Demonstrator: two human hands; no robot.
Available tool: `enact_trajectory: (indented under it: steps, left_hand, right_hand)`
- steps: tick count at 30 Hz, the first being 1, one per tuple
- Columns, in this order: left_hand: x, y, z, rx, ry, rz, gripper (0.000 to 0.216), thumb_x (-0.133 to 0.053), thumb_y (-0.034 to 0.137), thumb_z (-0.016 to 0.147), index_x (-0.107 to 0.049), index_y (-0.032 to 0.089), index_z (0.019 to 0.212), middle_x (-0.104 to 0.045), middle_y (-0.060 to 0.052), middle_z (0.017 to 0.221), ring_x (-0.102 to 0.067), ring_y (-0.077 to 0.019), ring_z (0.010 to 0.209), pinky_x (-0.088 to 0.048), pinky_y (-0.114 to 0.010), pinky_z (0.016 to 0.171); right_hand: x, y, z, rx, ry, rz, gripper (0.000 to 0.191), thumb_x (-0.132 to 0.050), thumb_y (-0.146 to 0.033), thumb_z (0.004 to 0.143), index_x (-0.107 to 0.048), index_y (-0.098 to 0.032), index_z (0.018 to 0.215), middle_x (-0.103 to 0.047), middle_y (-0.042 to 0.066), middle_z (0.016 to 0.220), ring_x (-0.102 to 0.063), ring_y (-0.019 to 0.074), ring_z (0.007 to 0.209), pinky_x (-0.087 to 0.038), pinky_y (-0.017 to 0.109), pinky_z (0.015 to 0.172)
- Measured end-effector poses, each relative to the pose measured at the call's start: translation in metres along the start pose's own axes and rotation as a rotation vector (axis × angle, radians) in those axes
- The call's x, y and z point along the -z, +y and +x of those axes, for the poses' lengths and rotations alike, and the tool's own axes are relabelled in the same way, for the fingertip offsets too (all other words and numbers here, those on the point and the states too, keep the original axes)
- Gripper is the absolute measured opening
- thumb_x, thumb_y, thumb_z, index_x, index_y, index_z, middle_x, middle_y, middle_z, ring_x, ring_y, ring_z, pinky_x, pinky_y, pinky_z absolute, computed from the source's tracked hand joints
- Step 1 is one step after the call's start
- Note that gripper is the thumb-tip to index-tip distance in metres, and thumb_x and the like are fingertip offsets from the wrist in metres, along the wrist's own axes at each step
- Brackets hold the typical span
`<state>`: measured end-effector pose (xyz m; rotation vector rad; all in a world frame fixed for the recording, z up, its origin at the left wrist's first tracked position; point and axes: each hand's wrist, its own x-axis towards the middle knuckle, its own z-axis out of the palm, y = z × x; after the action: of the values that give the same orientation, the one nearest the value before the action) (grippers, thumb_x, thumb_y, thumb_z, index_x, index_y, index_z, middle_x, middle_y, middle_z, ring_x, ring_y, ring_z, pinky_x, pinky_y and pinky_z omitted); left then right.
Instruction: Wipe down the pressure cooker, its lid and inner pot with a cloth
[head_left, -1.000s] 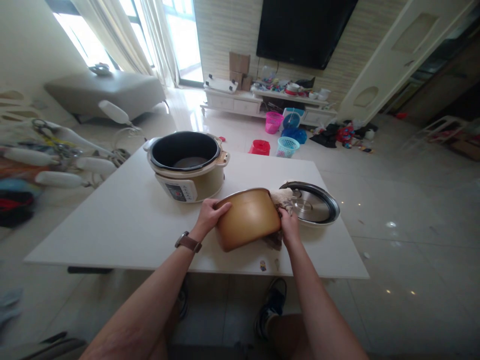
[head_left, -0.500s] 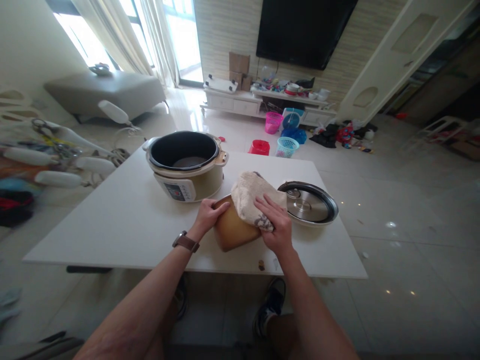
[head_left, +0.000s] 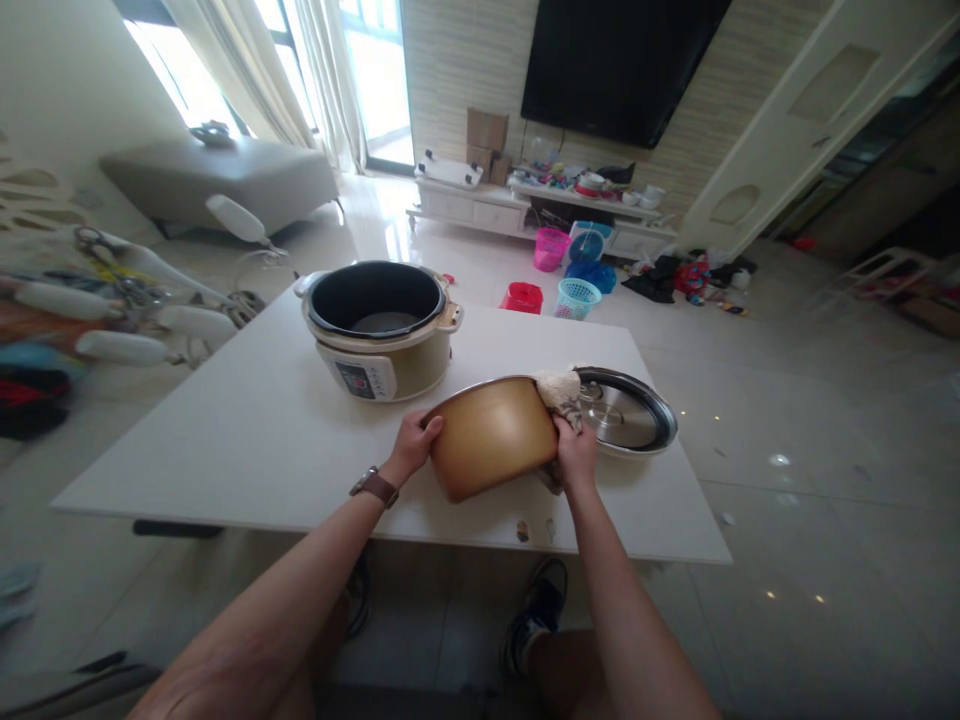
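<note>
A gold-brown inner pot (head_left: pixel 495 437) is tilted on its side above the white table, its outer wall towards me and its inside hidden. My left hand (head_left: pixel 414 445) grips its left edge, thumb on the outer wall. At the pot's right end, my right hand (head_left: pixel 575 452) is closed on a cream cloth (head_left: pixel 559 392) with dark markings, bunched against the rim. Behind the pot to the left stands a cooker body (head_left: pixel 411 366) with a control panel, its top uncovered. The round lid (head_left: pixel 624 415) lies with its metal inner side up, just right of my right hand.
The white table (head_left: pixel 247 450) ends close to my legs, with two small marks near its front edge. Beyond it on the floor are a red bin (head_left: pixel 522 297), a light-blue basket (head_left: pixel 577 298) and a pink basket (head_left: pixel 551 248). A lamp-like fixture (head_left: pixel 199 322) stands at the left.
My right hand has slid the cloth from the pot's outer wall to its right rim, baring the gold-brown side. The left hand keeps its grip on the left edge.
</note>
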<state>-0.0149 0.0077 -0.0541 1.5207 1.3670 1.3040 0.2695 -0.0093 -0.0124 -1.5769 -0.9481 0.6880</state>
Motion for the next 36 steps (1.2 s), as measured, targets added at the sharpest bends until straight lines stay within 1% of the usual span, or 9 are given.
enact_trajectory:
  steps: [4,10,17,19,22,26,29,32,36]
  left_hand:
    - [0.003,-0.001,0.001,0.005,-0.072,0.0,0.072,-0.054,0.091,0.073,-0.041,0.022,0.053,-0.035,0.003,0.055,-0.029,-0.0125,0.059,-0.023,-0.029,0.056]
    - [0.002,0.03,0.005,-0.026,-0.098,-0.067,0.052,-0.062,0.067,0.083,-0.055,0.018,0.065,-0.045,0.001,0.065,-0.037,-0.0139,0.065,-0.029,-0.027,0.06]
    - [-0.005,0.04,0.01,0.02,-0.045,0.003,0.06,-0.068,0.065,0.078,-0.036,0.022,0.051,-0.028,0.004,0.055,-0.023,-0.0093,0.056,-0.016,-0.028,0.054]
    - [-0.006,0.04,0.011,0.029,-0.038,0.009,0.061,-0.068,0.066,0.077,-0.035,0.022,0.05,-0.027,0.004,0.054,-0.023,-0.0089,0.055,-0.015,-0.028,0.053]
    - [-0.007,0.043,0.011,0.036,-0.04,0.022,0.062,-0.068,0.067,0.077,-0.035,0.022,0.05,-0.026,0.004,0.053,-0.023,-0.0086,0.054,-0.014,-0.028,0.053]
    - [-0.009,0.048,0.01,0.043,-0.051,0.044,0.064,-0.067,0.069,0.077,-0.035,0.021,0.049,-0.028,0.004,0.053,-0.023,-0.0079,0.054,-0.014,-0.028,0.052]
    - [-0.011,0.047,0.01,0.047,-0.055,0.039,0.065,-0.067,0.071,0.077,-0.036,0.021,0.048,-0.029,0.004,0.052,-0.025,-0.008,0.053,-0.014,-0.027,0.051]
    - [-0.011,0.045,0.01,0.047,-0.054,0.032,0.066,-0.069,0.071,0.076,-0.037,0.021,0.048,-0.031,0.003,0.051,-0.028,-0.0083,0.053,-0.016,-0.027,0.051]
    - [-0.011,0.043,0.01,0.035,-0.044,0.037,0.065,-0.068,0.07,0.077,-0.035,0.021,0.049,-0.029,0.004,0.052,-0.026,-0.0081,0.053,-0.016,-0.027,0.051]
  right_hand:
    - [0.002,0.014,0.01,-0.091,0.031,-0.009,0.038,-0.069,-0.055,0.069,-0.078,-0.018,0.077,-0.076,0.008,0.075,-0.066,0.0291,0.081,-0.051,0.039,0.078]
    - [0.003,0.028,0.018,-0.147,0.036,-0.002,0.043,-0.071,-0.054,0.066,-0.081,-0.015,0.082,-0.078,0.008,0.077,-0.066,0.0273,0.077,-0.051,0.038,0.074]
    - [0.003,0.025,0.016,-0.137,0.03,0.015,0.042,-0.072,-0.052,0.068,-0.081,-0.015,0.084,-0.079,0.009,0.08,-0.068,0.0286,0.081,-0.052,0.04,0.078]
    - [0.005,0.016,0.011,-0.064,0.039,-0.022,0.04,-0.071,-0.052,0.071,-0.081,-0.015,0.084,-0.08,0.01,0.08,-0.069,0.0297,0.082,-0.053,0.04,0.079]
    - [0.009,-0.004,-0.002,0.152,0.0,-0.106,0.037,-0.069,-0.048,0.081,-0.083,-0.014,0.09,-0.082,0.012,0.084,-0.072,0.0308,0.087,-0.056,0.04,0.082]
    - [0.015,-0.031,-0.021,0.592,-0.182,-0.212,0.037,-0.065,-0.033,0.089,-0.082,-0.021,0.119,-0.082,0.012,0.122,-0.075,0.0328,0.117,-0.056,0.046,0.103]
    - [0.018,-0.044,-0.03,0.89,-0.342,-0.325,0.046,-0.063,-0.026,0.091,-0.076,-0.029,0.135,-0.072,0.008,0.145,-0.063,0.0323,0.143,-0.048,0.052,0.118]
    - [0.018,-0.047,-0.031,0.946,-0.384,-0.369,0.053,-0.061,-0.023,0.092,-0.071,-0.029,0.144,-0.069,0.007,0.151,-0.058,0.0317,0.149,-0.046,0.054,0.122]
    - [0.017,-0.044,-0.025,0.8,-0.33,-0.303,0.059,-0.062,-0.022,0.088,-0.068,-0.026,0.146,-0.069,0.007,0.15,-0.06,0.0307,0.146,-0.047,0.052,0.123]
